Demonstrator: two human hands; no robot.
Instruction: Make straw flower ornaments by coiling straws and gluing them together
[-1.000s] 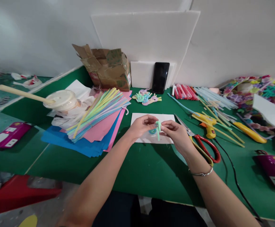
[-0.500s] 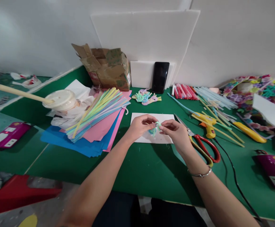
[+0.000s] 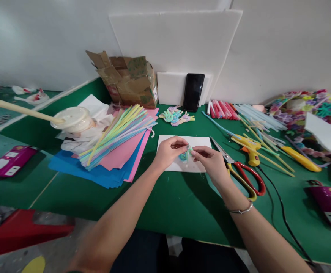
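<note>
Both hands meet over a white sheet of paper (image 3: 168, 141) lying on the green table (image 3: 171, 201). My left hand (image 3: 169, 150) and my right hand (image 3: 209, 161) pinch the same small curled piece of teal and light green straw (image 3: 186, 154) between their fingertips. The straw piece is mostly hidden by the fingers. A thin bracelet (image 3: 241, 209) circles my right wrist.
Left of the hands lie a bundle of pastel straws (image 3: 117, 132) on pink and blue paper (image 3: 97, 172), a lidded cup (image 3: 73, 119) and a cardboard box (image 3: 128, 79). Right are red-handled scissors (image 3: 243, 172), a yellow glue gun (image 3: 249, 146), more straws (image 3: 256, 119). A phone (image 3: 193, 92) leans on white boards.
The green straw end that stuck up between my fingers a second ago has been bent down into the curl. Both hands have stayed over the white sheet.
</note>
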